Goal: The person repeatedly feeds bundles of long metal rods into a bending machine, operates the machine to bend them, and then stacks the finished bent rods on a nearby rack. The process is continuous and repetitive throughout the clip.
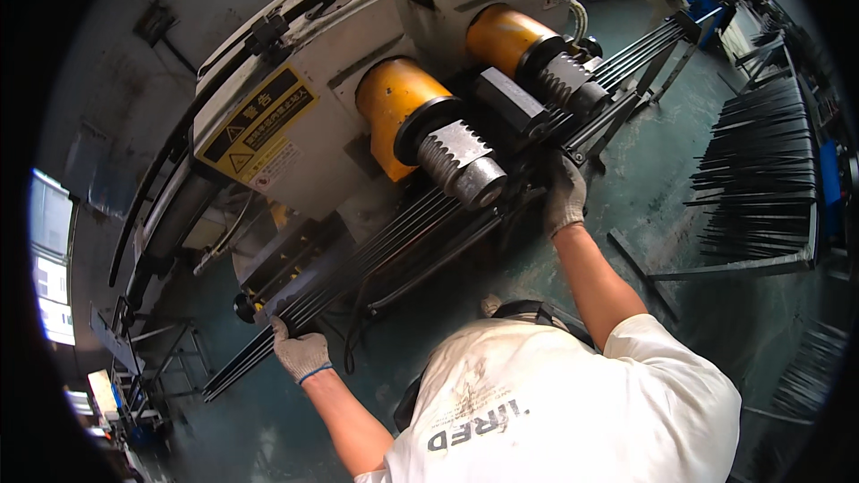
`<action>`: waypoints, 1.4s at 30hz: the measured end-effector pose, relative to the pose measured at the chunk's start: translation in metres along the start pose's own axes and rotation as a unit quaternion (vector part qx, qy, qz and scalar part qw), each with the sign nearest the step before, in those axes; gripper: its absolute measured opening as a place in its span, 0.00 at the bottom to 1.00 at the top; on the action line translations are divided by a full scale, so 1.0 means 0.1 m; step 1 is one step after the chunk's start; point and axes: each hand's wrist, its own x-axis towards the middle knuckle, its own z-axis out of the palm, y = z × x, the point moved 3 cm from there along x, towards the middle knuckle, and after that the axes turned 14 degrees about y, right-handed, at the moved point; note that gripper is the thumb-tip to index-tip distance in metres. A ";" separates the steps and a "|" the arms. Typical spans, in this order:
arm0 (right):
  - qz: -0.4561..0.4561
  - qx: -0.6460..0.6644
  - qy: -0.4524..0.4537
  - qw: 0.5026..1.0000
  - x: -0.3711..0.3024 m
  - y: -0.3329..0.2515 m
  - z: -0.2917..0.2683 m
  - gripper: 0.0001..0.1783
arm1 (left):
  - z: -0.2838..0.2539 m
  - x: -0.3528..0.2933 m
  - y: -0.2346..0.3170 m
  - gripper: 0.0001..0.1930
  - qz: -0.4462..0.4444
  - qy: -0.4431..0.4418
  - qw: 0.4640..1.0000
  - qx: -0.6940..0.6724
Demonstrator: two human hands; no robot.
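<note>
A bundle of long, thin dark metal bars runs diagonally across the front of a machine, from low on the left to high on the right. My left hand, in a pale knit glove, is closed at the near edge of the bars, close to their lower left end. My right hand, gloved too, reaches in beside the bars below the machine's working heads; its fingers are hidden. Between the hands, a thick threaded steel spindle sticks out over the bars. A second ribbed spindle stands farther right, beside a dark steel block.
The pale machine housing carries yellow-black warning labels and orange cylinders. On the right, a rack bears many dark bars. One loose bar lies on the green floor. A cable hangs below the bars.
</note>
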 end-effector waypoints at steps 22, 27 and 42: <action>0.119 -0.237 -0.067 0.962 -0.46 0.97 -1.03 0.23 | 0.07 -0.41 -0.18 0.21 -0.078 -0.037 0.994 -0.064; 0.170 -0.312 -0.036 0.934 -0.67 1.37 -1.55 0.12 | -0.48 0.08 0.83 0.19 -0.016 -0.061 0.990 -0.124; 0.247 -0.350 -0.047 0.902 -1.71 2.05 -1.99 0.07 | -2.30 1.96 3.24 0.17 0.139 0.062 0.980 -0.127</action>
